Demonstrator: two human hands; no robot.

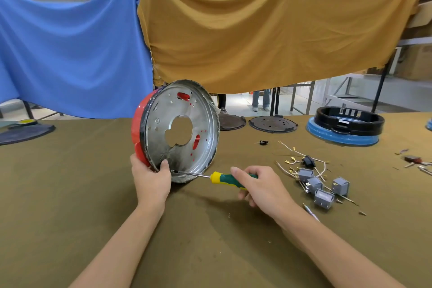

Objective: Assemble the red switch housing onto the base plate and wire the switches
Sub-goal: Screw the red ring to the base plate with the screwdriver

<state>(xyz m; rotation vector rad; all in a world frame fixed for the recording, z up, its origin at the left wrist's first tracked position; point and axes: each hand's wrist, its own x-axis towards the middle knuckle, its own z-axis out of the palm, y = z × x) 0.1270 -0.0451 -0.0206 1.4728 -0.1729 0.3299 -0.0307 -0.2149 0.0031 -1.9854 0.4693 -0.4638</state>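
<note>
A round metal base plate [159, 112] stands on edge on the table, its hollow side facing me, with the red switch housing [136, 133] behind it on the left. My left hand [150, 180] grips the lower left rim of plate and housing, thumb inside the rim. My right hand [259, 188] holds a screwdriver [224, 177] with a yellow and green handle. Its tip touches the plate's lower rim near my left thumb. Several grey switches [320, 188] with wires lie to the right.
A black and blue ring-shaped housing [346, 126] stands at the back right. Two dark round plates [272, 124] lie behind the assembly. Loose wires with terminals [301, 159] and small parts [413, 160] are scattered at the right. A dark disc [23, 133] lies far left.
</note>
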